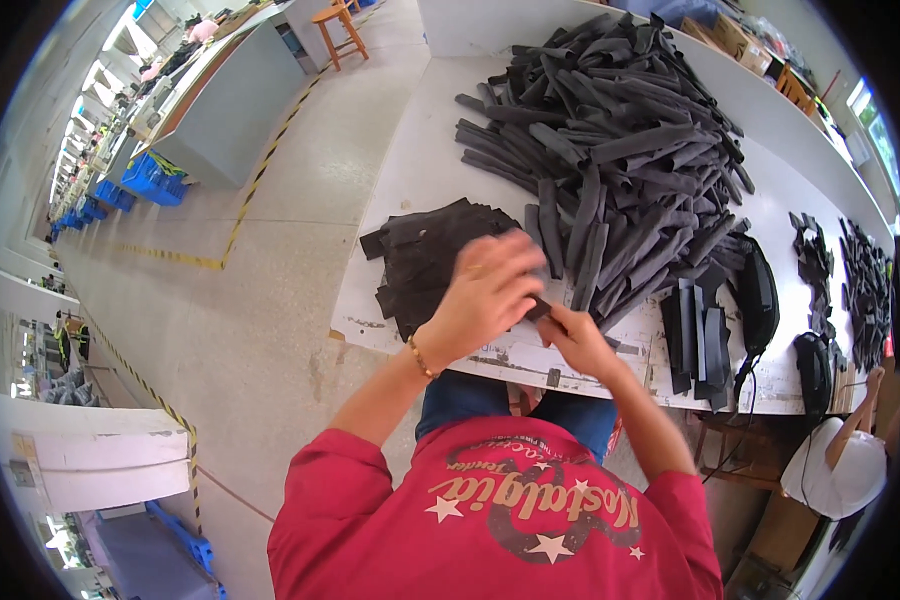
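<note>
My right hand (578, 342) pinches the end of a short black fabric strip (539, 309) near the table's front edge. Just to its left, my left hand (492, 285) is over the strip's far end and smeared by motion, so what its fingers do is unclear. Below and beyond the left hand lies a flat, loose stack of black fabric pieces (425, 255). A large heap of dark grey rolled or folded fabric strips (630, 130) rises behind both hands, its nearest strips close to my right hand.
On the white table (410, 140), to the right, are flat black pieces (698, 335) and a black pouch-like bag (758, 295). More dark strips (867, 280) lie farther right, near another person's arm (860, 415). A raised white board (770, 125) borders the far side.
</note>
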### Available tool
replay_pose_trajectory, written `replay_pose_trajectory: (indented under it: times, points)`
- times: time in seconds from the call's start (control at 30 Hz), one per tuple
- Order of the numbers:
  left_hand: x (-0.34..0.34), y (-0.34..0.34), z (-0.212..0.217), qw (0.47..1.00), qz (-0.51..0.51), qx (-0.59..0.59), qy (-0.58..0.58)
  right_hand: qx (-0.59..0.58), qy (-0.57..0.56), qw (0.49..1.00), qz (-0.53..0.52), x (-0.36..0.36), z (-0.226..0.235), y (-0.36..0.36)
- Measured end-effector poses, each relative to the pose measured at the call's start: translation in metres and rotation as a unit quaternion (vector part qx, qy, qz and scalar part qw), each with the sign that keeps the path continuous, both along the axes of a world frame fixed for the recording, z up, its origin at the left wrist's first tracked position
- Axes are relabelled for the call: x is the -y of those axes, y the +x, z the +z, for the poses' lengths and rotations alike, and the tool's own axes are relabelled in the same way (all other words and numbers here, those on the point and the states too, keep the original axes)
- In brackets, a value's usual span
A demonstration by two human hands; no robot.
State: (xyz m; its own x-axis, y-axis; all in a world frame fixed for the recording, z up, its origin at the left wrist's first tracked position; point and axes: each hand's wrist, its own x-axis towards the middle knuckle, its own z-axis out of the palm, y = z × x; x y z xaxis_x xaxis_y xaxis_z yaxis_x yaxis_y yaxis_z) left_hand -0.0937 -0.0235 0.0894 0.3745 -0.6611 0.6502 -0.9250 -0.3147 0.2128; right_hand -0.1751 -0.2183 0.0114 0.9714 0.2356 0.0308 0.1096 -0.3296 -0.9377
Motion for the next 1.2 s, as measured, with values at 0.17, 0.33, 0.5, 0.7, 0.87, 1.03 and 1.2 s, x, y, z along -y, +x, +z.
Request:
replay_pose_trajectory:
  times: [0.17, 0.33, 0.5, 0.7, 0.87, 1.03, 1.2]
  points:
    - [-0.043, 0.012, -0.052, 0.647, -0.013, -0.597, -0.474, -0.102, 0.126, 0.987, -0.009, -0.028, -0.013, -0.024]
    - [0.004, -0.007, -0.111, 0.326, -0.122, -0.674, -0.651, -0.044, 0.116, 0.986, -0.114, -0.068, -0.028, -0.020]
    - [0.007, -0.009, -0.103, 0.317, -0.070, -0.670, -0.668, -0.009, 0.073, 0.982, -0.175, -0.082, -0.033, -0.040]
    - [0.013, -0.005, -0.102, 0.356, -0.009, -0.680, -0.641, -0.084, 0.008, 0.985, -0.152, -0.071, -0.034, -0.064]
    - [-0.010, 0.027, -0.084, 0.423, 0.044, -0.629, -0.650, -0.063, 0.009, 0.991, -0.114, -0.055, -0.052, -0.097]
    - [0.009, 0.017, -0.084, 0.378, 0.016, -0.644, -0.665, -0.089, 0.013, 0.990, -0.113, -0.055, -0.036, -0.071]
    - [0.033, -0.009, -0.081, 0.383, -0.021, -0.653, -0.653, 0.020, -0.006, 0.981, -0.191, -0.080, -0.040, -0.033]
